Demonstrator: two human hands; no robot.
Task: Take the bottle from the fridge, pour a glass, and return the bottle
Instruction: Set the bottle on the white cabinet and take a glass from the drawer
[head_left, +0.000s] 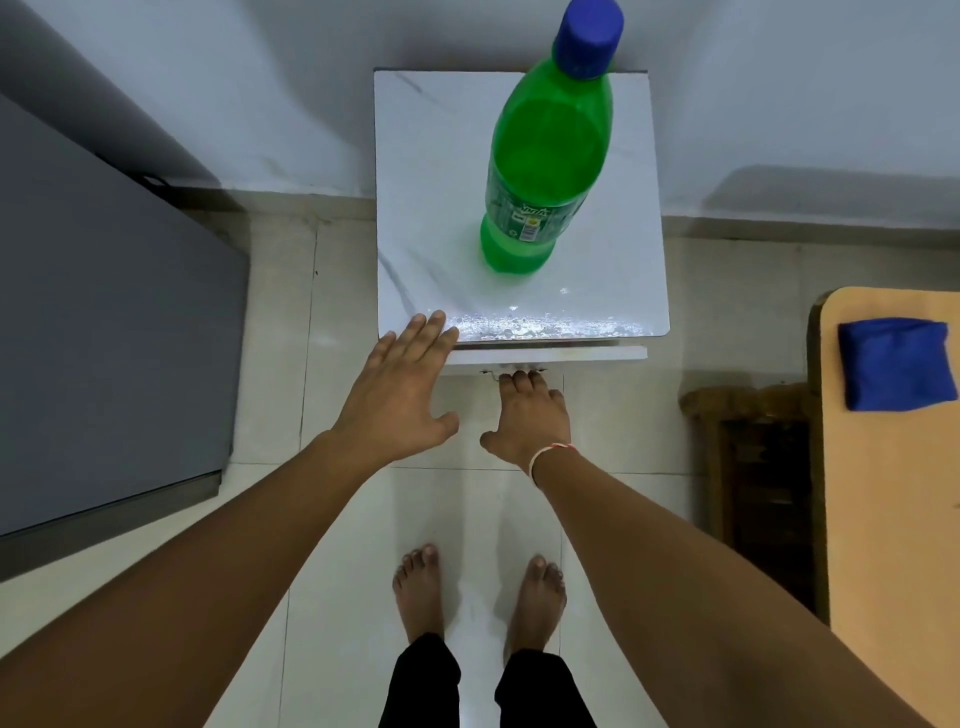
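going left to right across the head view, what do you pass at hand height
grey cabinet → left hand → right hand → dark wooden stand → blue cloth on the tan surface

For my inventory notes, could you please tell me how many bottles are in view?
1: a green bottle with a blue cap stands upright on the small white cabinet by the wall. Others may be hidden inside.

Left hand (402, 397) spread flat; right hand (527, 418) reaching forward, fingers curled.
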